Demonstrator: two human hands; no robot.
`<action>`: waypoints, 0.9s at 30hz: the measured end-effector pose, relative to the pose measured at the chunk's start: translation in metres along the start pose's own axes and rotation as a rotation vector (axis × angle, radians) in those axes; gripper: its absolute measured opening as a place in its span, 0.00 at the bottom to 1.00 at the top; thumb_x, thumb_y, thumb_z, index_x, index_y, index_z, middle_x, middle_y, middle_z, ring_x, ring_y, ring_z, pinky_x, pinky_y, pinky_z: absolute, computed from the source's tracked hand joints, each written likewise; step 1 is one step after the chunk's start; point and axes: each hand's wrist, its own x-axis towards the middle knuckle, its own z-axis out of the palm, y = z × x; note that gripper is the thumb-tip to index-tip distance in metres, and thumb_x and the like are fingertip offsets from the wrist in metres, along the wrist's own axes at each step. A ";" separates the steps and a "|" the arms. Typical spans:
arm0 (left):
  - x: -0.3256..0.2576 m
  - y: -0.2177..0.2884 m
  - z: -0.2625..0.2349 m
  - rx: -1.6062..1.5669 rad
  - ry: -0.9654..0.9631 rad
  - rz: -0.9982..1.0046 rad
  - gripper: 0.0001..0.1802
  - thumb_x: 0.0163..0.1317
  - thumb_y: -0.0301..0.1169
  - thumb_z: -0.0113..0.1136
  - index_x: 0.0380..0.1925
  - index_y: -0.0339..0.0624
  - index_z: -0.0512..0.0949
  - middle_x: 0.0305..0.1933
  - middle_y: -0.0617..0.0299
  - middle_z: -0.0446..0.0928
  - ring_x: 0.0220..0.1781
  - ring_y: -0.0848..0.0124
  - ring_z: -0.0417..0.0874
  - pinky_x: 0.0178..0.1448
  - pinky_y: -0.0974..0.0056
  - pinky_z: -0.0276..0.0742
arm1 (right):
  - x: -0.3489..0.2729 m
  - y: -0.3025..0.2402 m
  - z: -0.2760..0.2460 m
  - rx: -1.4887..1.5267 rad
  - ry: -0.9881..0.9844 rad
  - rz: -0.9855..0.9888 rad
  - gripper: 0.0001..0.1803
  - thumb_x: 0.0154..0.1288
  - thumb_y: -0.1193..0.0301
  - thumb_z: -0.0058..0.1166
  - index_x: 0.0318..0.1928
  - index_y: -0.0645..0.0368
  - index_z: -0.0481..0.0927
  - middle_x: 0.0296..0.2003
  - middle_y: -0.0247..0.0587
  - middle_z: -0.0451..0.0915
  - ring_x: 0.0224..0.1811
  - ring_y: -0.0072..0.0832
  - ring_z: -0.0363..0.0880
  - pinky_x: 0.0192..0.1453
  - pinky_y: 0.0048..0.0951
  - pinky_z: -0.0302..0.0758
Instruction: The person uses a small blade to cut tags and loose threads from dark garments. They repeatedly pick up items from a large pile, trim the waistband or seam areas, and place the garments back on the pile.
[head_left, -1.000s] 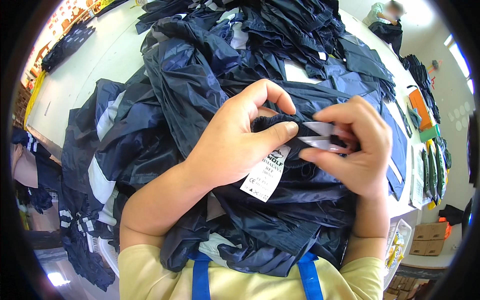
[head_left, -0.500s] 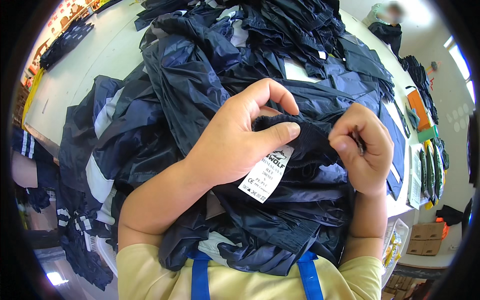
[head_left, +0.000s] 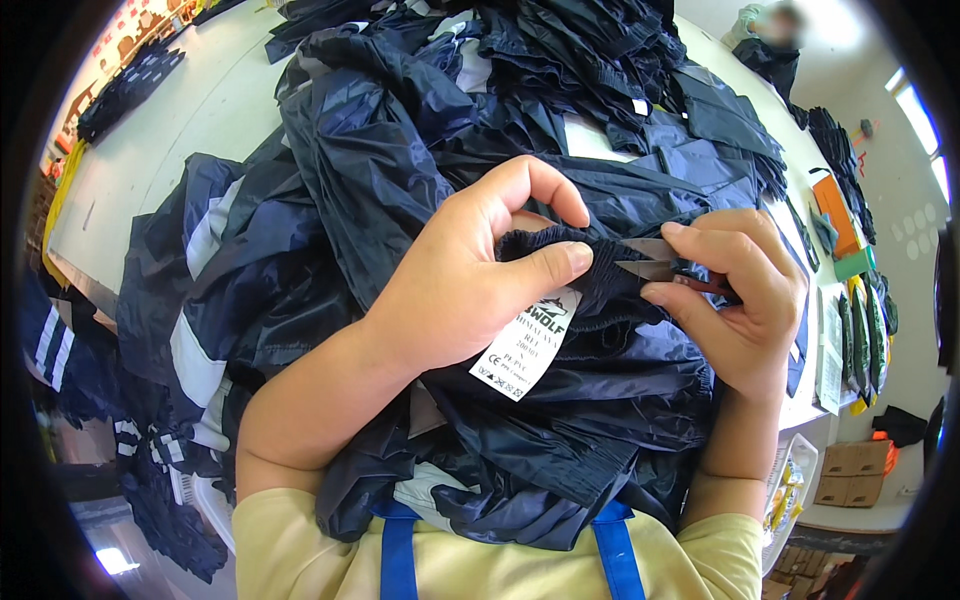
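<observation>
My left hand pinches the gathered elastic waistband of a dark navy garment between thumb and fingers. A white printed label hangs from that band just below my left thumb. In my right hand is a small pair of thread snips, held between thumb and fingers. Their blades stand apart and point left, close against the band; whether a thread lies between them I cannot make out. The rest of the dark garment drapes over my lap, its shiny fabric folded in layers.
A big heap of dark garments with light grey panels covers much of the pale table. Right of me are an orange box, packed bags and a white basket. Another person is at the far right.
The snips' blades, tucked inside my closed right hand before, now stick out leftward beside the band. My right fingers have opened out around them. My left hand keeps its hold, shifted very slightly left.
</observation>
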 end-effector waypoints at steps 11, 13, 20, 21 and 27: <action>0.000 -0.001 0.000 -0.017 0.002 -0.011 0.13 0.60 0.23 0.60 0.42 0.40 0.68 0.37 0.64 0.75 0.36 0.82 0.76 0.40 0.76 0.73 | -0.005 -0.005 0.000 -0.088 0.110 -0.075 0.16 0.37 0.72 0.70 0.31 0.59 0.81 0.25 0.33 0.78 0.22 0.26 0.72 0.28 0.27 0.61; 0.000 -0.002 0.000 0.020 0.011 0.023 0.13 0.60 0.23 0.60 0.42 0.40 0.68 0.37 0.64 0.75 0.36 0.83 0.76 0.40 0.76 0.73 | -0.008 -0.008 -0.002 -0.079 0.088 -0.026 0.16 0.36 0.72 0.70 0.31 0.59 0.81 0.25 0.33 0.79 0.22 0.26 0.72 0.28 0.27 0.61; -0.001 -0.001 0.001 0.083 0.030 0.037 0.13 0.59 0.23 0.60 0.41 0.40 0.69 0.37 0.68 0.73 0.37 0.84 0.73 0.42 0.77 0.71 | -0.013 -0.014 0.003 -0.031 0.029 0.067 0.17 0.37 0.72 0.71 0.32 0.60 0.81 0.26 0.34 0.78 0.24 0.27 0.74 0.29 0.27 0.62; -0.001 -0.001 0.001 0.068 0.026 0.025 0.13 0.59 0.23 0.60 0.41 0.40 0.69 0.37 0.68 0.73 0.38 0.84 0.73 0.42 0.77 0.71 | -0.013 -0.014 0.004 -0.013 0.026 0.084 0.17 0.38 0.72 0.71 0.33 0.60 0.81 0.26 0.35 0.78 0.24 0.28 0.74 0.29 0.27 0.62; -0.001 -0.001 0.001 0.127 0.031 0.070 0.13 0.59 0.24 0.61 0.41 0.39 0.69 0.38 0.67 0.71 0.40 0.84 0.72 0.43 0.77 0.71 | -0.013 -0.014 0.008 0.026 0.027 0.122 0.17 0.38 0.72 0.71 0.33 0.60 0.81 0.26 0.36 0.78 0.24 0.29 0.74 0.29 0.27 0.64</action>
